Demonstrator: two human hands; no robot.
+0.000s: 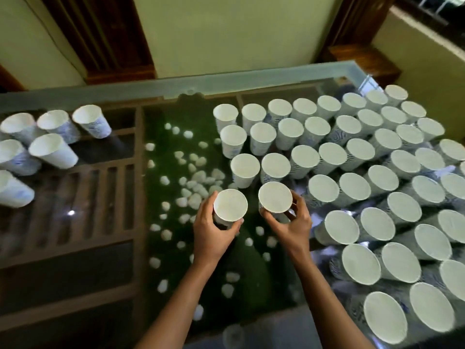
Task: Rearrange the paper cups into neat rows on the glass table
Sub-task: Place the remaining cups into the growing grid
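Several white paper cups with blue patterns stand in rows [327,157] across the right half of the glass table [151,84]. My left hand [211,230] grips one cup [230,205] from the near side, fingers curled round its wall. Just to its right, my right hand [293,222] holds a second cup [275,197] the same way. Both cups sit at the near left end of the rows, side by side. A loose group of several cups [52,144] stands at the far left of the table.
Under the glass lie green turf and several white pebbles [191,182], with a brown wooden lattice [100,197] on the left. A pale wall and dark wooden frames [108,36] rise beyond the far table edge.
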